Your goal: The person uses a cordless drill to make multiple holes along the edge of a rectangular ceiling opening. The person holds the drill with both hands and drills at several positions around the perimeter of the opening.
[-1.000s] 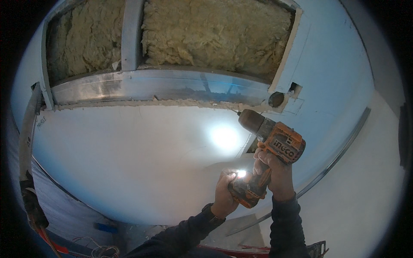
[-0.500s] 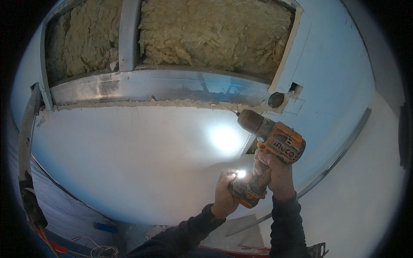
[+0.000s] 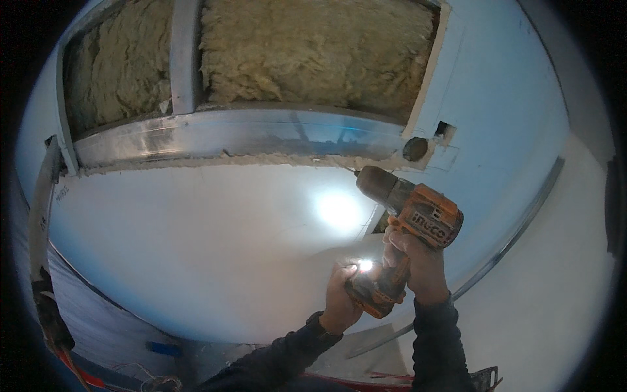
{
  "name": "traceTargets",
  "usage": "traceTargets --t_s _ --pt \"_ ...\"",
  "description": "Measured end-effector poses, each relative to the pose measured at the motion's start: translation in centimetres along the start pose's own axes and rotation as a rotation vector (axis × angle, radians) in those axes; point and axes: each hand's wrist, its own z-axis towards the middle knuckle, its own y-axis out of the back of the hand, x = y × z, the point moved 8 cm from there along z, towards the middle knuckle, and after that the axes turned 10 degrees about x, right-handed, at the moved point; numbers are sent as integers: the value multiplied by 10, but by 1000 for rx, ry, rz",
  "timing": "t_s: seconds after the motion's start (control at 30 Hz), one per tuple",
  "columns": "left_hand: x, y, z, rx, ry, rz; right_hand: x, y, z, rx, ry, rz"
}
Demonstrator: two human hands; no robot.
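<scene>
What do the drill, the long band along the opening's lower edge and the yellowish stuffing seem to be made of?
Drill: probably plastic housing, matte orange and dark, scuffed and dusty.
Band: apparently bare sheet metal, given its streaky silvery reflections; steel or aluminium, I can't tell.
Stuffing: likely mineral wool; it looks dull, fibrous and tufted.
</scene>
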Motion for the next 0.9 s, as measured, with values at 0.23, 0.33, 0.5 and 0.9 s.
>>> traceTargets --t_s 0.23,0.33,0.5,0.9 --pt "2 34 -20 -267 70 307 -6 -6 -8 40 79 40" --pt "1 41 -29 -346 150 300 -29 13 -37 -26 41 79" --pt "-101 -45 -19 -89 -89 1807 -80 57 -99 -194 81 210" --pt "-181 -113 64 -388 -303 2888 -112 15 -207 -267 -11 570"
